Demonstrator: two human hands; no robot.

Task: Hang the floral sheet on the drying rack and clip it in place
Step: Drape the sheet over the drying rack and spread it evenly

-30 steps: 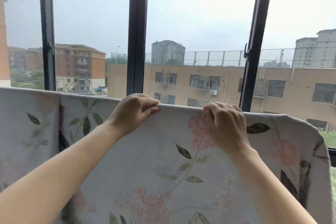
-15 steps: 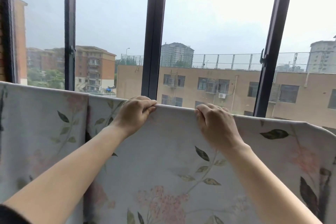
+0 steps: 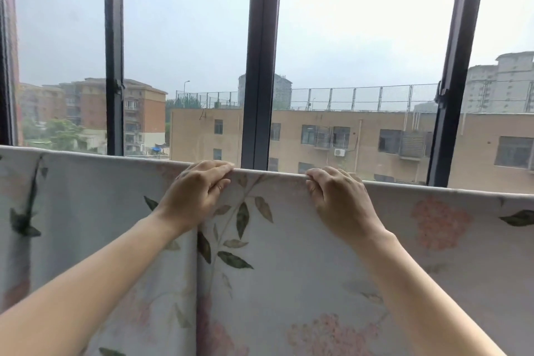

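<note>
Pale cloth is caught in each grip: the left hand point(image 3: 199, 192) and the right hand point(image 3: 339, 199), near each other, curl their fingers over the top fold of the floral sheet point(image 3: 289, 274). The sheet drapes over the drying rack, which is hidden beneath it, before the window frame point(image 3: 261, 66). Hanging looks nearly done. Clipping comes next, and since no clips are in view, one hand must let go to fetch them.

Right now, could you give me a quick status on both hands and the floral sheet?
Left hand and right hand grip the floral sheet at its top fold. Sheet draped, rack hidden beneath. No clip in view.
</note>
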